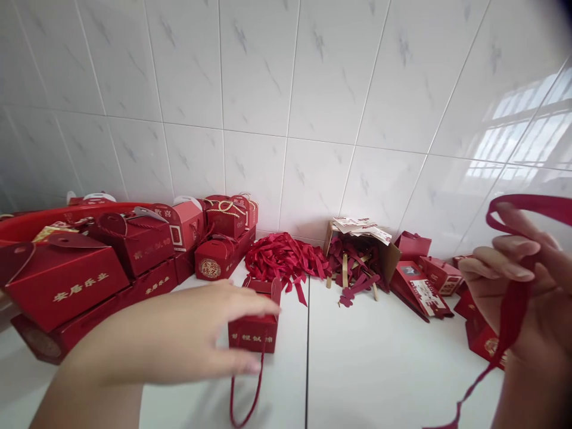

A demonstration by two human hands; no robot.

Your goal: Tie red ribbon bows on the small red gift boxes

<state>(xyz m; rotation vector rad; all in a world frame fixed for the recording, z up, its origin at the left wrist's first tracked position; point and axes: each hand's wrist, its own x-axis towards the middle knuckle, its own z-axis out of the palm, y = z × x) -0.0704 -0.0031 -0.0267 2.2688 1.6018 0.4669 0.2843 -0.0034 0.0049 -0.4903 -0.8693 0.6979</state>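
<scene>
A small red gift box (251, 328) with gold lettering stands upright on the white table, and its red cord handle (245, 411) hangs down in front. My left hand (196, 330) reaches across just in front of that box, fingers stretched out and slightly blurred; whether they touch it I cannot tell. Raised at the right edge, my right hand (543, 298) has its fingers curled round a dark red ribbon (509, 316). One part of this ribbon loops above the fingers, and a narrow twisted end dangles below the palm.
A heap of loose red ribbons (283, 257) lies behind the box. Red gift boxes (129, 244) are stacked at the left beside a red basin (89, 211). An open carton (392, 259) spills ribbon pieces; more red boxes (413, 280) lie at the right. Tiled wall (254, 167) behind.
</scene>
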